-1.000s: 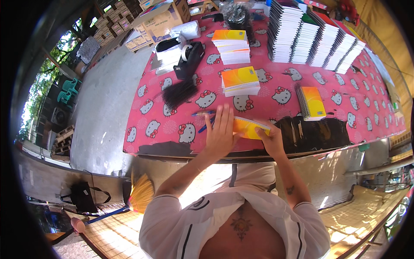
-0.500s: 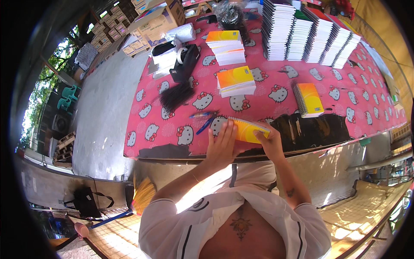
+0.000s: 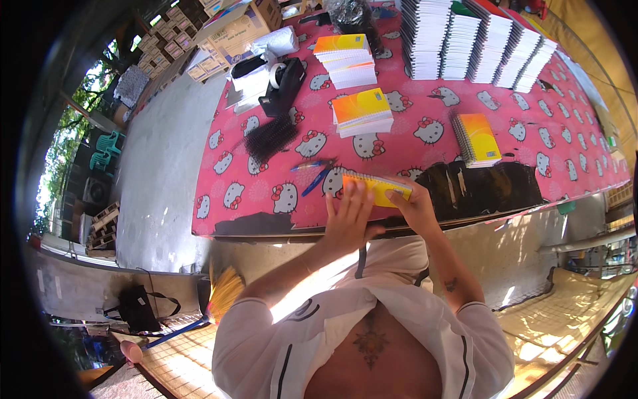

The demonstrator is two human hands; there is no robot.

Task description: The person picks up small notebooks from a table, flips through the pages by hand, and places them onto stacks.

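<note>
Over the near edge of the table I have a small yellow-orange notebook, its coil binding along the far edge. My right hand grips its right end, thumb on the cover. My left hand rests against the left end with fingers stretched out, thumb apart. To the left lie blue pens and a bundle of black binding coils. A coil-bound yellow notebook lies farther right. Beyond my hands are two stacks of similar yellow-orange pads, a nearer stack and a farther one.
A pink cartoon-print cover lies over the table, torn to a dark patch at the front. Tall notebook stacks stand far right. A black tape dispenser and cardboard boxes are far left; a broom leans below.
My left fingers have loosened and slipped nearer along the cover, spreading apart. The notebook has shifted slightly left in my right hand. The whole view has tilted a little.
</note>
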